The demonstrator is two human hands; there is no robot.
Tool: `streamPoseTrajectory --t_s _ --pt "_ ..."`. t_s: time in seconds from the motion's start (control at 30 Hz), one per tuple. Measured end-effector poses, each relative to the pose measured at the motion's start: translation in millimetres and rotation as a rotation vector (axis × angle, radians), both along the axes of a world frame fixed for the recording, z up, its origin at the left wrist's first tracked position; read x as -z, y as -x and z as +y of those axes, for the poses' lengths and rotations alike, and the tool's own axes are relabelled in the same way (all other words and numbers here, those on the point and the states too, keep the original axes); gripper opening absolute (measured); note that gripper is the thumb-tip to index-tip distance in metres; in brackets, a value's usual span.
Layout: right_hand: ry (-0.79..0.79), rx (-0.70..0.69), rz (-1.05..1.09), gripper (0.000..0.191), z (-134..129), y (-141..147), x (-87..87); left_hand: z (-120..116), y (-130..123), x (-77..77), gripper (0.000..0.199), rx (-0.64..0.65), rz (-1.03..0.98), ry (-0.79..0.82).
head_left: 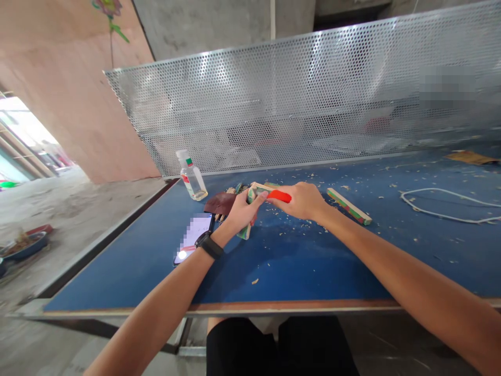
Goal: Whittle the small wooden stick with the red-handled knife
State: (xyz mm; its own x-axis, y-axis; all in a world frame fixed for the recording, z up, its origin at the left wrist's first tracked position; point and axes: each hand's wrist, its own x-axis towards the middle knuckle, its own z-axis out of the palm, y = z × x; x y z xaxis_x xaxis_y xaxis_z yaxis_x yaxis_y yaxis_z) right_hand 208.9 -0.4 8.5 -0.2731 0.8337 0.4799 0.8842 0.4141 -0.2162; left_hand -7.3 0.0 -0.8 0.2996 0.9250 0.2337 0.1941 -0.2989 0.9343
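My left hand (241, 210), with a black watch on its wrist, is closed around a pale wooden piece (252, 192) painted partly green. My right hand (307, 201) grips a tool by its red handle (279, 196); the working end is hidden at my left thumb, where both hands nearly meet. Below my left fingers another green-edged wooden piece (245, 232) shows; I cannot tell whether it joins the held one. Beside that hand lie a dark brown sheet (219, 203) and some small wooden bits. A painted wooden strip (349, 207) rests right of my right hand.
A phone (195, 232) with a lit screen lies left, behind it a clear bottle (192, 177). Wood shavings dot the blue table (289, 277). A white cable (442, 214) loops at right, near a tan piece (472, 157). A perforated metal panel (274, 99) borders the back.
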Motion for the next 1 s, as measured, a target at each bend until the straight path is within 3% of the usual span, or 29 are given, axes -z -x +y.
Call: streamPoseTrajectory --t_s 0.13,0.3,0.53,1.0 --pt "-0.046 0.04 0.02 0.06 -1 0 -1.9 -2 0 -1.9 0.056 -0.078 0.083 -0.024" --pt "0.117 -0.111 0.103 0.062 0 -5 -1.3 -3 1 -5.9 0.06 -0.059 0.1 -0.012" --pt "0.194 -0.246 0.191 0.068 3 -9 1.9 -2 0 -4.3 0.056 -0.005 0.046 -0.006" --pt "0.264 -0.38 0.189 0.065 2 -12 -0.6 -15 -6 -12.3 0.04 0.019 0.015 0.044"
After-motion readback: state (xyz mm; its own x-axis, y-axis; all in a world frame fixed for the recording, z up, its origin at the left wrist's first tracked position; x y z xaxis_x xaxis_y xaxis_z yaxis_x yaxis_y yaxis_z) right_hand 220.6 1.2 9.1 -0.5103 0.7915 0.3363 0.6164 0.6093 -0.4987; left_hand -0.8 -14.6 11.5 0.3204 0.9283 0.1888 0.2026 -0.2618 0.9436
